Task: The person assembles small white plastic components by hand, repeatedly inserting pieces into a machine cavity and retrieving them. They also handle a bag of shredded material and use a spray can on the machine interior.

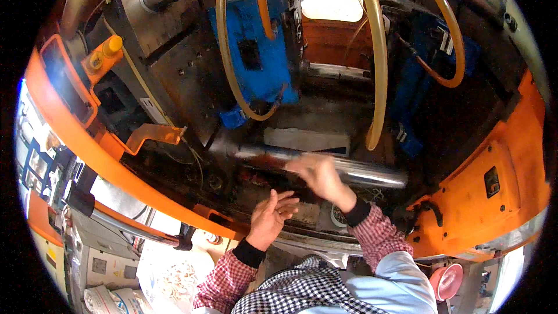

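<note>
Your right hand [317, 174] reaches forward into the open orange machine frame [494, 157] and lies across the shiny steel bar [372, 173] that runs left to right through the middle of the bay. The hand is motion-blurred; its fingers [297, 164] point left along the bar and look stretched out rather than curled, but you cannot tell from this view whether they press on the bar or just pass over it.

Your left hand [270, 218] sits lower and nearer to your body, just below the bar and apart from it. Palm turned up and inward, fingers [286, 200] loosely spread, holding nothing. It is near the right hand but not touching it.

Both wrists show dark cuffs under red checked sleeves [378, 235].

Above the bar, left of centre: a blue mould block [258, 52] fixed to a dark steel plate [174, 64]. A second blue block [418, 81] faces it on the right, in shadow. Yellowish hoses [379, 52] loop down from above in front of both blocks.

Between the blocks, just behind the bar, a pale flat slab [305, 139] lies in the bay.

Far left, on the orange frame, a yellow knob [110, 46] stands upright.

Lower right, outside the frame, a pink bowl-shaped object [446, 281] is beside your right arm.
</note>
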